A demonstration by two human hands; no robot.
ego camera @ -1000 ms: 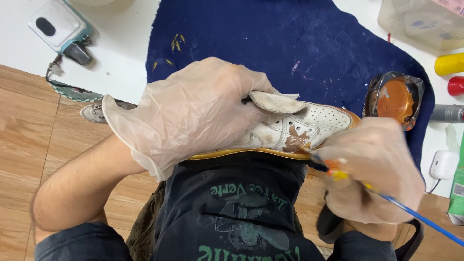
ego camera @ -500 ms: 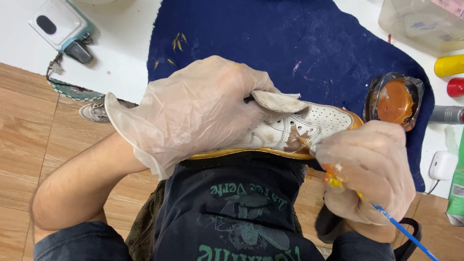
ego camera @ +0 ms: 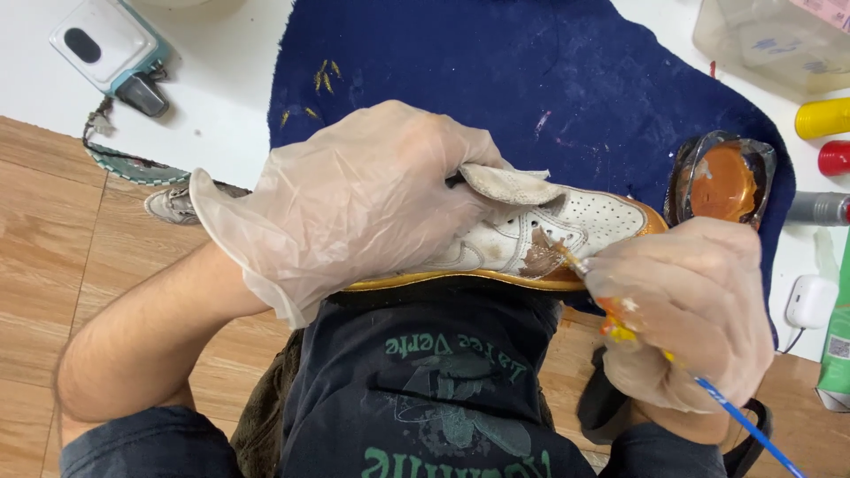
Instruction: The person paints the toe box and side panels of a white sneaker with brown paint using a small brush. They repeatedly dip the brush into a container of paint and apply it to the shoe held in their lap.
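A white sneaker [ego camera: 540,235] with a golden-orange sole edge is lying on its side across the person's lap, at the centre of the view, toe pointing toward 3 o'clock. The gloved left hand [ego camera: 354,199] is wrapping over the heel and ankle part of the sneaker, clenching it firmly. The gloved right hand [ego camera: 691,310], at 4 o'clock from the sneaker, is pinching a thin paintbrush [ego camera: 708,389] with a blue handle; the brush tip is touching a brown smear on the sneaker's side.

Beyond the sneaker, toward 12 o'clock, a dark blue cloth [ego camera: 496,71] speckled with paint is covering part of a white tabletop [ego camera: 221,97]. At 2 o'clock on the cloth's edge a small clear dish of orange-brown paint [ego camera: 722,181] is sitting. Farther toward 2 o'clock a clear plastic tub [ego camera: 770,44] is standing, with a yellow cap [ego camera: 823,118] and a red cap [ego camera: 834,158] just below it. At 10 o'clock a white and teal device [ego camera: 106,44] is resting on the tabletop. A wooden floor [ego camera: 53,230] is showing at 9 o'clock, below the table's edge.
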